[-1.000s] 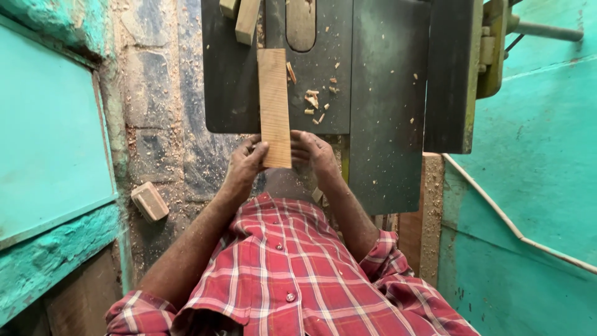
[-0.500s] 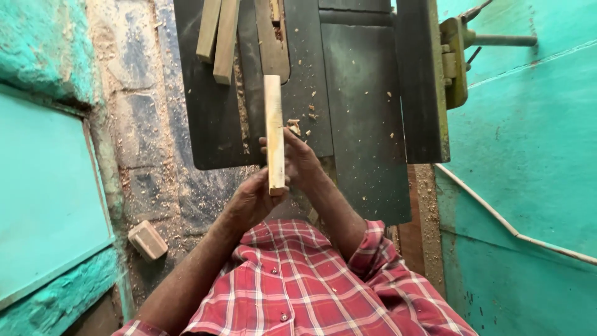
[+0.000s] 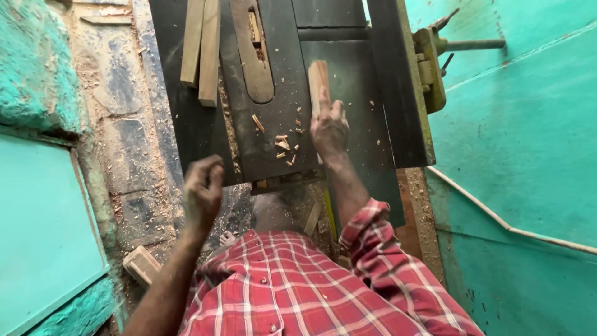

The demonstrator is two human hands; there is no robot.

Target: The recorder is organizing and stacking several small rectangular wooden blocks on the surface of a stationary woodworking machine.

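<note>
Right hand (image 3: 329, 127) pressed flat on wood block (image 3: 318, 79), laying it on saw table (image 3: 367, 99). Left hand (image 3: 202, 190) loosely curled, empty. Likely next: squaring block to fence (image 3: 401, 81).

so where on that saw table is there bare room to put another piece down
The dark saw table is bare between the right hand on its wood block and the fence rail. It is crowded around the wood chips and the two wood strips at left.

Right hand (image 3: 328, 127) extended forward, palm down; left hand (image 3: 203, 190) loosely curled, seemingly empty.
</note>
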